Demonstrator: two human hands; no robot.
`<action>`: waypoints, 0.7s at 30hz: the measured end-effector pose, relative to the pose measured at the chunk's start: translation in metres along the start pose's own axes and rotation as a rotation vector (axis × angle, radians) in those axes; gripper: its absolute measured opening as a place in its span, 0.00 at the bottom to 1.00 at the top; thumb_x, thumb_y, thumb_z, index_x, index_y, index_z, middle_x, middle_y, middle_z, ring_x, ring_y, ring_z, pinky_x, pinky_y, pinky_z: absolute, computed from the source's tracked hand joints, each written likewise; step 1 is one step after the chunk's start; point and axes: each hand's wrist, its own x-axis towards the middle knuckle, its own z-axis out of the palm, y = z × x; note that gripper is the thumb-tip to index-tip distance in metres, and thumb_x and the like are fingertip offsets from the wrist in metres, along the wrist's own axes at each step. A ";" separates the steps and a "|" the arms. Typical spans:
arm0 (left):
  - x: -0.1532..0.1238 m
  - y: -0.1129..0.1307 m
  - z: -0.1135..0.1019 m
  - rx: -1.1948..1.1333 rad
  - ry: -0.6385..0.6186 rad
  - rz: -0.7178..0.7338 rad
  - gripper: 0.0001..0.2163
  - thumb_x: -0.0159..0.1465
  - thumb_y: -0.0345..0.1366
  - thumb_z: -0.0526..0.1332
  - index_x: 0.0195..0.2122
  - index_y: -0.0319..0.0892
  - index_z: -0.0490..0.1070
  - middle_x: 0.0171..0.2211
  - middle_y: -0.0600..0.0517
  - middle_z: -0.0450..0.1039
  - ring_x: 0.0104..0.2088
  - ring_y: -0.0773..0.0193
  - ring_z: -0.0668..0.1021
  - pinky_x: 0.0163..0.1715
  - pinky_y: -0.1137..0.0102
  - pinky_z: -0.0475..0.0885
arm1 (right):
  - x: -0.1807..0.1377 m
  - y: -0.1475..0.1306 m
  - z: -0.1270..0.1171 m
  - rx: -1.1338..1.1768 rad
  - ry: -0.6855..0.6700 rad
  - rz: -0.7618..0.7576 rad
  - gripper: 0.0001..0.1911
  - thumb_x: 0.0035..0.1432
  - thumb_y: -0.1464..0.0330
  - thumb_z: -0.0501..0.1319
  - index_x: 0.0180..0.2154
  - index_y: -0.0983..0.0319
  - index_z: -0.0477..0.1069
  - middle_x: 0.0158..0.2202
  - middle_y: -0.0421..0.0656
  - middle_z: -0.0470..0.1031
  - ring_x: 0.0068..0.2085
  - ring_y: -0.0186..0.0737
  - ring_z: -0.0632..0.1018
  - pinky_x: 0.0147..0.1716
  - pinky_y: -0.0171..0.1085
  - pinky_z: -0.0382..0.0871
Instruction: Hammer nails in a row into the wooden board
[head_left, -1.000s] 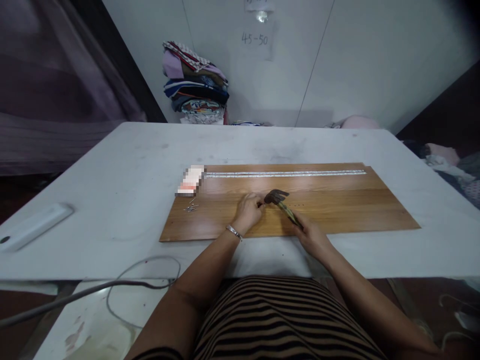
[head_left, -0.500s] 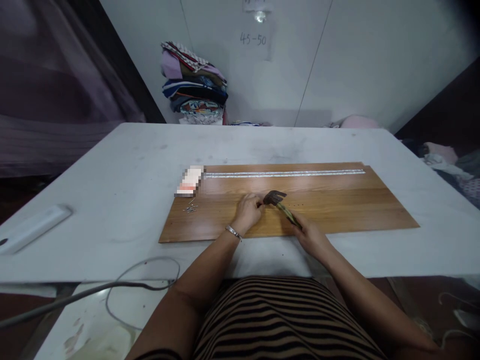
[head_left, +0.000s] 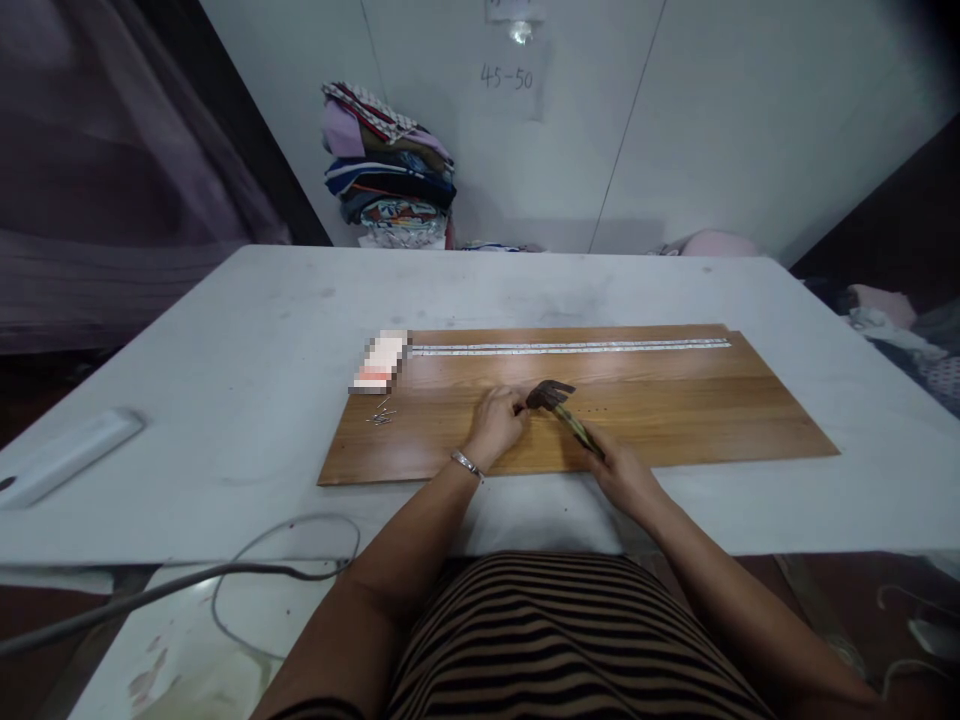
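My right hand (head_left: 627,478) is wrapped round the handle of a claw hammer (head_left: 551,395), low over a wood-grain board (head_left: 697,400). The hammer's dark head is right beside the fingertips of my left hand (head_left: 498,420), its claw pointing right. My left hand rests on the board with its thumb and fingers pinched together; whatever they hold is too small and hidden to make out. Several loose nails (head_left: 381,417) lie on the board's left part. A short row of small dark dots (head_left: 596,409) marks the board just right of the hammer.
Two white measuring strips (head_left: 570,348) run along the board's far side. A blurred-out white and orange packet (head_left: 381,362) sits at its far left corner. On the white table (head_left: 225,330) lies a long white object (head_left: 75,455). A cable (head_left: 247,568) loops at the front left; folded cloths (head_left: 390,170) are stacked behind.
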 end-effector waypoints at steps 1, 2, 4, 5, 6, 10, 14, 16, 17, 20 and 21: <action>0.000 0.000 0.000 -0.002 0.003 -0.001 0.04 0.59 0.28 0.62 0.31 0.43 0.74 0.35 0.50 0.75 0.41 0.60 0.74 0.45 0.65 0.69 | 0.000 0.000 0.000 -0.003 -0.006 0.004 0.25 0.60 0.70 0.54 0.60 0.58 0.67 0.52 0.49 0.78 0.50 0.52 0.79 0.48 0.49 0.73; 0.000 0.000 0.000 -0.007 0.004 0.000 0.04 0.58 0.28 0.62 0.30 0.43 0.74 0.35 0.50 0.75 0.41 0.60 0.74 0.45 0.65 0.69 | 0.000 -0.001 0.000 -0.003 -0.013 0.005 0.25 0.60 0.70 0.54 0.60 0.59 0.66 0.52 0.50 0.78 0.50 0.52 0.79 0.48 0.49 0.73; 0.000 0.000 0.000 -0.017 0.006 0.001 0.04 0.58 0.28 0.62 0.30 0.43 0.74 0.35 0.50 0.75 0.41 0.60 0.74 0.44 0.65 0.69 | 0.001 -0.002 -0.001 0.002 -0.020 0.002 0.26 0.61 0.70 0.53 0.60 0.61 0.66 0.52 0.51 0.77 0.51 0.53 0.79 0.48 0.49 0.73; 0.000 0.000 0.000 -0.020 0.006 0.001 0.03 0.58 0.28 0.62 0.30 0.43 0.74 0.35 0.50 0.75 0.41 0.61 0.74 0.44 0.65 0.69 | 0.001 -0.002 -0.001 0.003 -0.019 0.001 0.26 0.61 0.70 0.53 0.60 0.62 0.66 0.52 0.52 0.77 0.51 0.54 0.79 0.48 0.50 0.73; 0.000 0.000 -0.001 -0.022 0.005 0.001 0.03 0.58 0.28 0.62 0.30 0.43 0.73 0.35 0.50 0.75 0.41 0.61 0.74 0.44 0.65 0.69 | 0.001 -0.002 -0.001 0.002 -0.015 0.003 0.26 0.61 0.70 0.53 0.60 0.63 0.66 0.53 0.53 0.77 0.51 0.54 0.79 0.48 0.51 0.73; -0.001 0.001 -0.002 -0.022 0.003 0.002 0.03 0.58 0.28 0.62 0.30 0.43 0.73 0.35 0.50 0.74 0.41 0.61 0.74 0.45 0.65 0.69 | 0.001 0.000 0.000 0.013 -0.009 -0.003 0.25 0.61 0.70 0.53 0.60 0.61 0.66 0.53 0.51 0.77 0.51 0.54 0.78 0.49 0.51 0.73; -0.001 0.001 -0.002 -0.032 0.011 -0.001 0.03 0.58 0.28 0.63 0.29 0.43 0.73 0.35 0.51 0.75 0.41 0.61 0.74 0.44 0.65 0.69 | 0.001 0.003 0.001 0.019 0.010 -0.017 0.25 0.60 0.70 0.54 0.60 0.58 0.66 0.53 0.49 0.77 0.51 0.51 0.79 0.49 0.50 0.73; -0.001 0.002 -0.002 -0.036 0.013 -0.002 0.04 0.58 0.28 0.63 0.29 0.43 0.73 0.35 0.51 0.75 0.41 0.60 0.74 0.44 0.65 0.69 | 0.001 0.003 0.002 0.012 0.016 -0.017 0.25 0.60 0.70 0.55 0.60 0.57 0.67 0.53 0.49 0.78 0.51 0.52 0.79 0.49 0.50 0.73; -0.001 0.002 -0.003 -0.036 0.013 0.000 0.04 0.58 0.28 0.63 0.29 0.43 0.73 0.35 0.51 0.75 0.41 0.60 0.74 0.44 0.65 0.69 | 0.001 0.004 0.002 0.009 0.014 -0.015 0.25 0.60 0.70 0.55 0.60 0.58 0.67 0.52 0.49 0.78 0.51 0.52 0.79 0.49 0.50 0.73; 0.000 0.002 -0.003 -0.037 0.009 0.005 0.04 0.58 0.27 0.62 0.29 0.44 0.73 0.34 0.50 0.75 0.42 0.60 0.74 0.45 0.64 0.69 | 0.001 0.004 0.001 0.001 0.007 -0.015 0.25 0.60 0.70 0.54 0.59 0.58 0.67 0.51 0.49 0.78 0.50 0.52 0.79 0.48 0.49 0.74; 0.000 0.003 -0.003 -0.035 0.007 0.001 0.05 0.58 0.27 0.62 0.29 0.44 0.73 0.34 0.50 0.75 0.42 0.59 0.74 0.45 0.64 0.69 | 0.001 0.004 0.001 -0.001 0.012 -0.018 0.25 0.60 0.70 0.54 0.59 0.58 0.67 0.51 0.49 0.78 0.50 0.52 0.79 0.48 0.50 0.74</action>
